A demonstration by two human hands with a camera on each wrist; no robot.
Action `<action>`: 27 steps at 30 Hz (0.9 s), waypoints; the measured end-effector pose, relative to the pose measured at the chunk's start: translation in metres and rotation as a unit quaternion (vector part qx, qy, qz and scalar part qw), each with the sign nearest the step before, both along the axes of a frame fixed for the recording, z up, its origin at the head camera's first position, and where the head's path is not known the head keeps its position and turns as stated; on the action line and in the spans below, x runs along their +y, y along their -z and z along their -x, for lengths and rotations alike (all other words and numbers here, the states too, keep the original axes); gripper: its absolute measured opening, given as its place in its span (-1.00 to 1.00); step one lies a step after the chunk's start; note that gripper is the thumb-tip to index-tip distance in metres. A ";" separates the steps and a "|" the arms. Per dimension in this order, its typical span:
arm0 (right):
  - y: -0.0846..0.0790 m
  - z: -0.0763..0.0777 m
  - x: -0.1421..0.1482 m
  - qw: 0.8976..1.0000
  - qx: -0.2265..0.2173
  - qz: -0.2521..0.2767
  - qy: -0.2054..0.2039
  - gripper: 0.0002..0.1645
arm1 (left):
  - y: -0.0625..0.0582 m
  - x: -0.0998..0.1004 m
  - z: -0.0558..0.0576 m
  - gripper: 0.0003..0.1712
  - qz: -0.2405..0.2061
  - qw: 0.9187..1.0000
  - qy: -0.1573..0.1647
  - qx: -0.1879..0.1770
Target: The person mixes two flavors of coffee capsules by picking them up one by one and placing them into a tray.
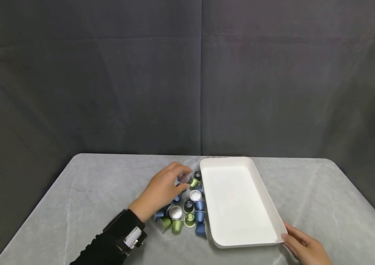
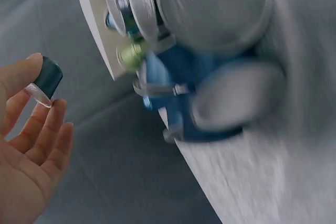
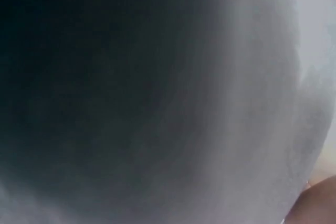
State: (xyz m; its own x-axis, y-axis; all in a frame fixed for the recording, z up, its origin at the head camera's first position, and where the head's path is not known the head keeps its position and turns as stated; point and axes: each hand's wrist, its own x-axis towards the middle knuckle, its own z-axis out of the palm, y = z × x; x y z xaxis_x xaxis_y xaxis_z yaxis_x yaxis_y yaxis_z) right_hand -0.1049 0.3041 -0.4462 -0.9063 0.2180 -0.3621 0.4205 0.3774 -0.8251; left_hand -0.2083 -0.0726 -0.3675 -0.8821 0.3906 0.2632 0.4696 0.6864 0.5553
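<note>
My left hand (image 1: 161, 189) hovers over the pile of coffee capsules and pinches one dark capsule (image 2: 48, 80) between thumb and fingers, its foil rim tilted down in the left wrist view. Beneath and around that hand lie blue capsules (image 1: 199, 216), green capsules (image 1: 176, 226), dark ones and some with silver lids (image 1: 175, 212) facing up. The white tray (image 1: 240, 202) stands right beside the pile, with nothing in it. At its near right corner my right hand (image 1: 307, 246) grips the rim with thumb and fingers. The right wrist view is mostly dark and blurred.
A grey cloth covers the table (image 1: 320, 198), whose rounded far edge lies just behind the tray. Behind the table hangs a dark grey curtain (image 1: 147, 92).
</note>
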 end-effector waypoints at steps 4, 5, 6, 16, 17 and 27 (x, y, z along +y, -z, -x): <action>-0.001 -0.001 0.002 1.000 -0.005 -0.011 -0.005 -0.02 | 0.003 0.018 -0.004 -0.55 0.032 0.999 0.022 0.010; -0.002 -0.001 0.003 1.000 -0.006 -0.011 -0.005 -0.02 | 0.004 0.023 -0.004 -0.55 0.042 0.999 0.028 0.018; -0.002 -0.001 0.003 1.000 -0.006 -0.011 -0.004 -0.02 | 0.005 0.027 -0.005 -0.54 0.053 0.998 0.033 0.029; -0.001 -0.003 0.000 1.000 -0.003 -0.003 -0.004 -0.02 | 0.013 0.060 -0.015 -0.60 0.145 0.980 0.090 0.106; -0.001 -0.003 0.000 1.000 -0.003 -0.003 -0.003 -0.02 | 0.015 0.064 -0.016 -0.61 0.151 0.978 0.097 0.111; -0.005 -0.005 0.000 0.999 -0.019 -0.044 -0.012 0.04 | 0.025 0.085 -0.025 -0.69 0.166 0.971 0.131 0.114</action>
